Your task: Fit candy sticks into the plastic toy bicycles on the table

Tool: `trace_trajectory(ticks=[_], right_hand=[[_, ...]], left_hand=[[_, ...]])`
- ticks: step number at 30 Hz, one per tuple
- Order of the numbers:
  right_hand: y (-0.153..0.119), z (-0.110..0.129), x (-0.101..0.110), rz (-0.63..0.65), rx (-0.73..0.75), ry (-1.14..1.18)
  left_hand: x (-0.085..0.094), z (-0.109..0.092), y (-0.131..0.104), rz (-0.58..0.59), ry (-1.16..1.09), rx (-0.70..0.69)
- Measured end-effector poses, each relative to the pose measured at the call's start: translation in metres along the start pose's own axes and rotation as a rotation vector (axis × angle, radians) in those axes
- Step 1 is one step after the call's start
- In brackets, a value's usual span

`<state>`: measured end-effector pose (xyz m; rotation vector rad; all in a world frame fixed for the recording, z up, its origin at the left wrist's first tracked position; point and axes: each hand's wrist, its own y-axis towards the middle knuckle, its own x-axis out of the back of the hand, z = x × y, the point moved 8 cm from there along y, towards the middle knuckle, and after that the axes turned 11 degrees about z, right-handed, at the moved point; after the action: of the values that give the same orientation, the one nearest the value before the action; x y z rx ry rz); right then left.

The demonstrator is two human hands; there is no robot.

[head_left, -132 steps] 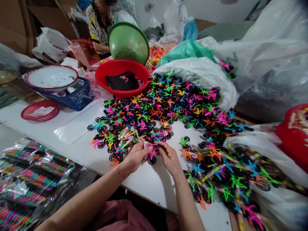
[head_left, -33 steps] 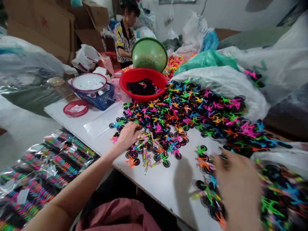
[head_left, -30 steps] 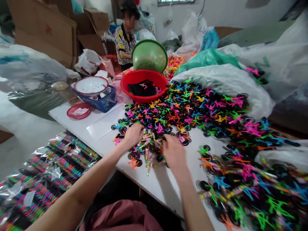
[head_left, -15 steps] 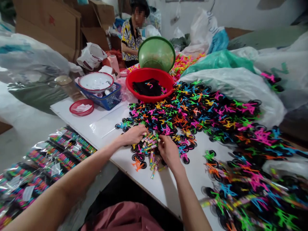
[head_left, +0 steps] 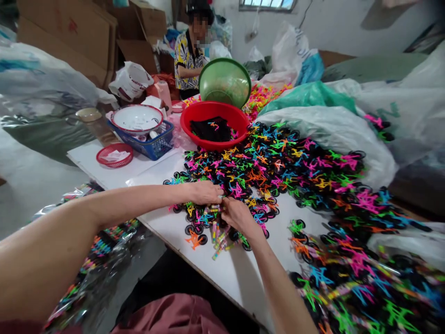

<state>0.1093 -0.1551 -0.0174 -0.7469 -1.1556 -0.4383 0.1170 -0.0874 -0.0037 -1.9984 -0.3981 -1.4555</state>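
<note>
My left hand (head_left: 205, 192) reaches across from the left, its fingers closed together at the near edge of a heap of small plastic bicycles (head_left: 257, 162) with black wheels. My right hand (head_left: 238, 215) meets it fingertip to fingertip, also closed. What either hand pinches is too small and covered to make out. Several short patterned sticks (head_left: 219, 239) in yellow, pink and blue lie below and between the hands. An orange bicycle (head_left: 195, 240) rests on the white table (head_left: 215, 273) to the left of these sticks.
Behind the heap stand a red basin (head_left: 215, 125) and a tilted green basin (head_left: 225, 82). A blue basket (head_left: 153, 144) with a white bowl (head_left: 135, 118) is at left, near a small red basket (head_left: 114, 156). A person (head_left: 191, 55) is at the back. Plastic bags (head_left: 330, 125) lie at right.
My left hand has moved right and slightly down, against my right hand, and now covers part of the patterned sticks. The left forearm lies flatter across the view, which has shifted slightly.
</note>
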Motion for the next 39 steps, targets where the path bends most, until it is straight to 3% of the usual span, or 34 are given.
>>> trace_trajectory(ticks=[3, 5, 8, 9, 11, 13, 15, 17, 20, 22, 25, 28, 32, 34, 37, 39], right_hand=[[-0.013, -0.013, 0.004, -0.083, -0.034, 0.055], [-0.028, -0.024, 0.010, -0.163, -0.053, 0.121], [-0.057, -0.034, 0.025, -0.262, -0.036, 0.137], [-0.066, -0.035, 0.031, -0.283, -0.037, 0.101], [-0.081, -0.032, 0.040, -0.301, -0.052, -0.018], [-0.091, -0.024, 0.044, -0.282, -0.048, -0.151], [-0.097, -0.016, 0.043, -0.249, -0.018, -0.249], [-0.101, -0.016, 0.037, -0.224, -0.007, -0.288], [-0.109, -0.039, 0.025, -0.225, -0.088, -0.209], [-0.118, -0.064, 0.017, -0.256, -0.165, -0.017], [-0.132, -0.088, 0.002, -0.270, -0.207, 0.476], [-0.135, -0.082, -0.007, -0.172, -0.153, 0.795], [-0.120, -0.082, 0.003, -0.078, -0.042, 0.838], [-0.106, -0.113, 0.010, -0.110, -0.110, 0.755], [-0.084, -0.180, 0.024, -0.285, -0.396, 0.531], [-0.069, -0.206, 0.026, -0.345, -0.499, 0.480]], left_hand=[[0.018, -0.002, 0.003, -0.041, -0.114, -0.122], [0.037, -0.004, 0.003, -0.157, -0.282, -0.165], [0.048, -0.001, 0.003, -0.368, -0.750, -0.029], [0.040, -0.002, 0.005, -0.402, -0.974, 0.042], [0.008, -0.021, 0.014, -0.356, -1.469, 0.114], [-0.023, -0.055, 0.028, -0.260, -1.878, 0.063], [-0.043, -0.081, 0.039, -0.235, -2.098, 0.007], [-0.053, -0.093, 0.044, -0.291, -2.167, -0.002], [-0.054, -0.103, 0.046, -0.332, -2.115, 0.006], [-0.051, -0.104, 0.044, -0.363, -2.033, 0.055], [-0.051, -0.103, 0.042, -0.500, -2.053, 0.168], [-0.059, -0.116, 0.056, -0.519, -2.248, 0.133], [-0.069, -0.126, 0.071, -0.536, -2.339, 0.103], [-0.071, -0.123, 0.070, -0.557, -2.321, 0.144], [-0.069, -0.123, 0.067, -0.534, -2.269, 0.136], [-0.068, -0.127, 0.068, -0.500, -2.248, 0.111]])
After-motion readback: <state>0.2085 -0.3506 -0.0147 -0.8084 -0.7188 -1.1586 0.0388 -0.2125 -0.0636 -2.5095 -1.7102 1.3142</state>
